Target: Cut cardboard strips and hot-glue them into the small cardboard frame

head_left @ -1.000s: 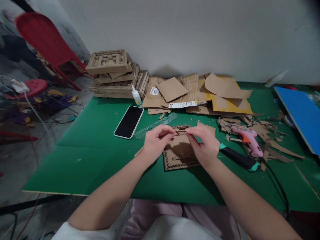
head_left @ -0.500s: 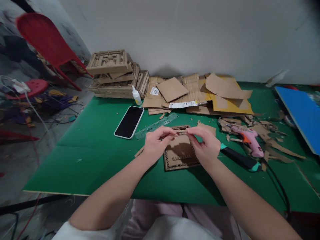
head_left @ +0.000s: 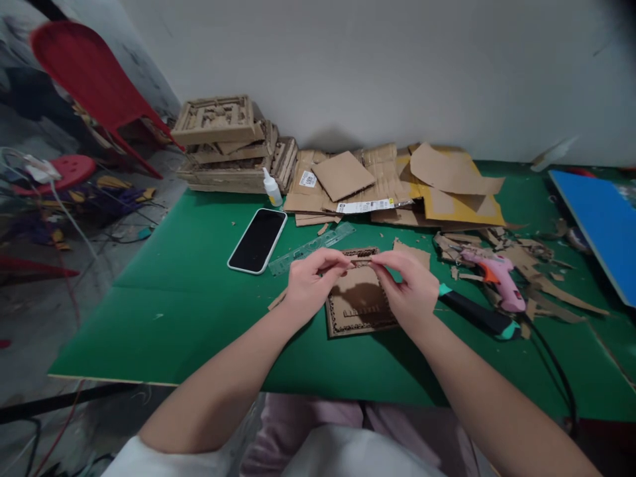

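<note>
Light cardboard strip [head_left: 362,262] pinched at 2 ends

Head view: it is over the far part of a cardboard panel [head_left: 358,298] on the table [head_left: 199,318]; contact is unclear. The left hand [head_left: 311,281] and right hand [head_left: 408,281] are each pinched on an end. It should be light, fairly stiff yet easily creased, hardly slippery; the ends suit a gentle grip. Against 0.5 s ago, pose and position look nearly unchanged.

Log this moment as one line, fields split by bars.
left hand: pinching thin cardboard strip | right hand: pinching its other end | cardboard panel: beneath hands | glue gun: lying among scraps
</note>
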### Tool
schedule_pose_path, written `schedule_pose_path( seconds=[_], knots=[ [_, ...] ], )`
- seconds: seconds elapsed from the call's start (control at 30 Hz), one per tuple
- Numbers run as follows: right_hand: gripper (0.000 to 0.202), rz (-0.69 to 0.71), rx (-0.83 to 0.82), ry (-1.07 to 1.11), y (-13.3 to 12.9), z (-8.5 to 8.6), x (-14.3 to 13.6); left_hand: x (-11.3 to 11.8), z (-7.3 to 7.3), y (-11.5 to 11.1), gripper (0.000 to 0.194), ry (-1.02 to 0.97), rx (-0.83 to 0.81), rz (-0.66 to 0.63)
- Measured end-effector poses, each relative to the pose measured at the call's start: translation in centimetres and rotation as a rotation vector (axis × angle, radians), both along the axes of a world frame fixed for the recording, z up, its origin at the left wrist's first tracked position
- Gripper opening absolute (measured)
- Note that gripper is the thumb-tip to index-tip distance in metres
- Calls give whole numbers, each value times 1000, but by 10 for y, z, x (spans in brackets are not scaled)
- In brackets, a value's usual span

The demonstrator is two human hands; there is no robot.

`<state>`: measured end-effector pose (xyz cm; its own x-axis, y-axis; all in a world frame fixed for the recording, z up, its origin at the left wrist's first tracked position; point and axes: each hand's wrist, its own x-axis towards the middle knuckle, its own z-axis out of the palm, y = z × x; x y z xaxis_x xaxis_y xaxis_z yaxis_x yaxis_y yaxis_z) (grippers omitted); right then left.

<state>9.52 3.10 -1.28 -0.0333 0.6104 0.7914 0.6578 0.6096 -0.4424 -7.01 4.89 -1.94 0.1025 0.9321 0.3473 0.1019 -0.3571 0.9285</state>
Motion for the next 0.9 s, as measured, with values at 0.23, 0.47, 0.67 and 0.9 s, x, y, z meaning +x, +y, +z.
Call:
schedule_pose_path(
  seconds=[0.23, 0.47, 0.67, 0.9],
  knots=[
    [16, 22, -19, -68, 1, 0, 1, 0, -2, 2, 5, 21, -26, 6],
    [12, -22, -3, -149, 5, 5, 14, 1, 2, 5, 9, -30, -110, 5],
    [6, -21, -495, -121, 17, 15, 34, -6, -3, 15, 4, 222, -19, 100],
    [9, 43, -1023, -68, 44, 11, 38, -11, -9, 21, 14, 405, 36, 161]
  ],
)
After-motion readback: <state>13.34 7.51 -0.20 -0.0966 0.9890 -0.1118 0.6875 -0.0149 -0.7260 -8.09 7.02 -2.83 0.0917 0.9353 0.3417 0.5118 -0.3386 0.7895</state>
